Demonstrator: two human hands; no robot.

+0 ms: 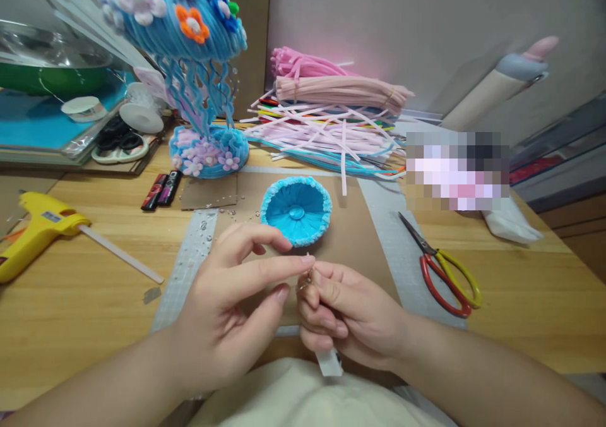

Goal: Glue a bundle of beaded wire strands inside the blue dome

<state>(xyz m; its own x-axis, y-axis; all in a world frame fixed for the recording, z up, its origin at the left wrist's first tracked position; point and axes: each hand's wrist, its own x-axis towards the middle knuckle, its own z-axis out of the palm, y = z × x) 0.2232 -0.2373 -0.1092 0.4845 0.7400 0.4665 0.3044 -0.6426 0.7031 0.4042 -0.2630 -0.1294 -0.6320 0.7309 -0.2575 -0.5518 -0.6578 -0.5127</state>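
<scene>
My right hand (348,310) is closed in a pinch around a thin, gold-coloured wire (308,277), mostly hidden by the fingers. Below that fist sticks out a flat white strip (329,362) with a dark mark at its edge. My left hand (241,288) has its fingers apart; its index fingertip touches or hovers right at the wire's upper end. Just beyond both hands, a blue fuzzy-rimmed cup (297,213) lies with its hollow side up, a round button-like disc at its centre, on a brown board (369,244).
Scissors (442,269) with red and yellow handles lie at right; a yellow glue gun (42,231) rests at left. Behind stands a blue jellyfish-like pipe-cleaner lamp (208,149) with flowers. Bundles of pipe cleaners (331,92) are at the back. Small clear beads (203,226) lie scattered.
</scene>
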